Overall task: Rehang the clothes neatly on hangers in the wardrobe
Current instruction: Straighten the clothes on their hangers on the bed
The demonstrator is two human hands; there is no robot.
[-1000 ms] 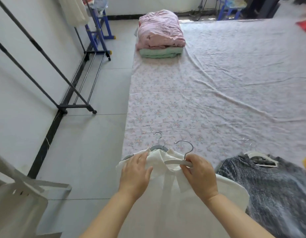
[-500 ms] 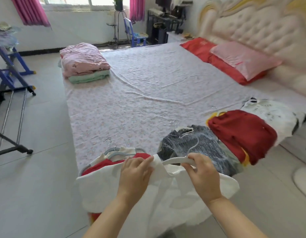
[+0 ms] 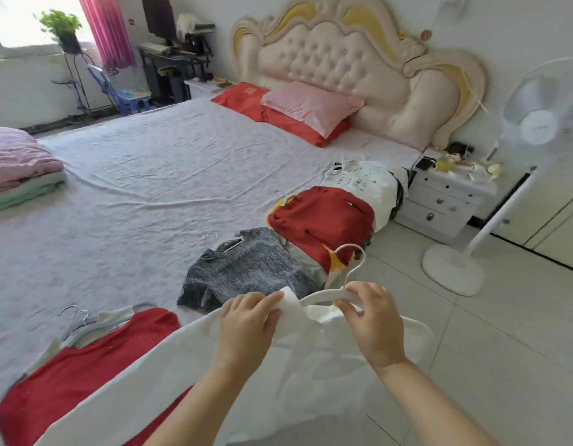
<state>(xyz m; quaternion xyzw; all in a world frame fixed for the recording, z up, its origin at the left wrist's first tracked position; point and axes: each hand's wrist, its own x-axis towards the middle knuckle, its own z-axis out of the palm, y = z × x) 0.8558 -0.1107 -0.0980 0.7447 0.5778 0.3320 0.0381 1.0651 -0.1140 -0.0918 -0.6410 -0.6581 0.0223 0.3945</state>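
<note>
Here, the left hand [image 3: 246, 326] pinched the collar of the white shirt [image 3: 311, 368] with curled fingers, and the right hand [image 3: 372, 323] gripped the white hanger [image 3: 320, 296] below its hook. The shirt was held aloft at the edge of the bed [image 3: 150, 194], near the grey sweater [image 3: 246, 268].

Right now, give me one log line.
shirt: on hanger, in both hands | left hand: pinches collar | right hand: grips hanger | bed: grey sweater waiting
</note>
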